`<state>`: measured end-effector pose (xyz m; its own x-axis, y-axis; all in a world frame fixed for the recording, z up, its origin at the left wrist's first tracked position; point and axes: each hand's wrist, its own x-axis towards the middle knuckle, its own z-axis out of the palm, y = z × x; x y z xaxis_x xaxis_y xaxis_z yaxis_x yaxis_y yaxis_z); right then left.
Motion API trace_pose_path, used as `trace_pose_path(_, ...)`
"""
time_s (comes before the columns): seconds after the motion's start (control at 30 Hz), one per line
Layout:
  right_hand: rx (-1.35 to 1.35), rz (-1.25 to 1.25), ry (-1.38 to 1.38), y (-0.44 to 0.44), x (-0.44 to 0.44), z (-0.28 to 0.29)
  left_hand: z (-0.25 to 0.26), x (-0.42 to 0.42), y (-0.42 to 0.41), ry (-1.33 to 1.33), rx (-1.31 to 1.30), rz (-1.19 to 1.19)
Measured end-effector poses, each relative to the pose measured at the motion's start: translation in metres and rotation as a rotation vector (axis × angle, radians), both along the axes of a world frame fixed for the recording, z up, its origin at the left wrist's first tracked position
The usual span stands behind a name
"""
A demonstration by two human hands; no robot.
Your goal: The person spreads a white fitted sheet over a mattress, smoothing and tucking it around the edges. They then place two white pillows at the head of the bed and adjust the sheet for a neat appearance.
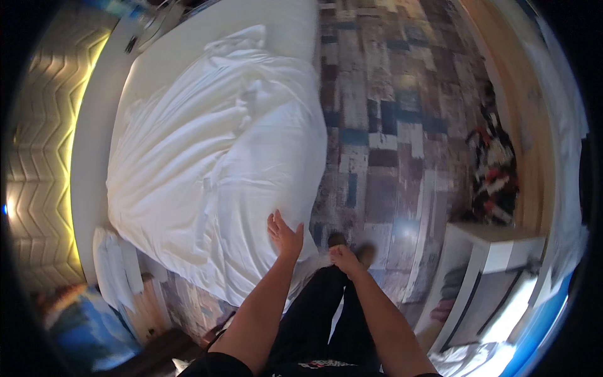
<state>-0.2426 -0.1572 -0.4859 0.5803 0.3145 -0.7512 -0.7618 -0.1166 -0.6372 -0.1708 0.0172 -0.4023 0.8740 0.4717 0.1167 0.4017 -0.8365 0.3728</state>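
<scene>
A rumpled white sheet (264, 155) covers much of the mattress (160, 66), with long creases fanning across it and a bunched fold near the top. My left hand (286, 235) is over the sheet's near right part, fingers apart and holding nothing; whether it touches the cloth is unclear. Beside the bed's right edge, my right hand (345, 259) has its fingers closed on a stretched end of the white sheet, in front of my legs. The gripped bit of cloth is mostly hidden by the fingers.
Patchwork-pattern flooring (367, 160) runs along the bed's right side. A white cabinet (513, 254) stands at the lower right, below a dark, red and white cloth heap (492, 174). White folded linen (110, 268) lies at the lower left, near a padded wall (42, 179).
</scene>
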Motion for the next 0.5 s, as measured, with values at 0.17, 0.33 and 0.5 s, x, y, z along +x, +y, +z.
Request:
trace_pose_path(0.17, 0.008, 0.038, -0.369, 0.052, 0.13, 0.016, -0.027, 0.042, 0.037, 0.09, -0.187, 0.232)
trace_pose_path(0.33, -0.315, 0.202, -0.705, 0.118, 0.272, 0.039, -0.033, 0.042, 0.047, 0.112, -0.374, 0.336)
trace_pose_path(0.5, -0.496, 0.393, -1.299, 0.178, 0.365, 0.082, -0.015, 0.051, 0.069, 0.38, -0.749, 0.358)
